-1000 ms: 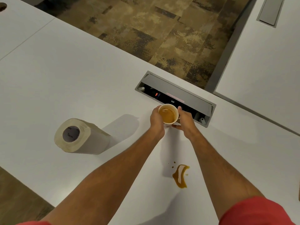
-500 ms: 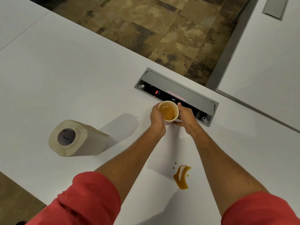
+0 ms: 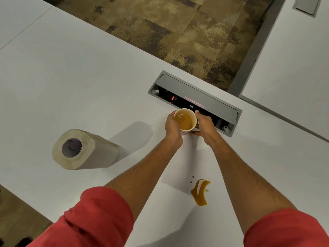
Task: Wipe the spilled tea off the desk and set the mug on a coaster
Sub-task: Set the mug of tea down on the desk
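Near the far edge of the surface (image 3: 74, 82), beside the open power box (image 3: 195, 97): mug (image 3: 185, 120) of tea gripped from both sides, left hand (image 3: 172, 126) and right hand (image 3: 204, 125) with fingers curled round its wall. Spill (image 3: 200, 192) lay unwiped near the front edge, paper roll (image 3: 83, 150) toward the left. No coaster seen. Risked slopping tea into the sockets if tilted or jolted.

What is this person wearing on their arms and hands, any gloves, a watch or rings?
Both arms wear red sleeves, the left sleeve and right sleeve, pushed up in soft folds so the forearms are bare. The left hand and right hand are ungloved, and no watch or wristband shows; rings are not visible.
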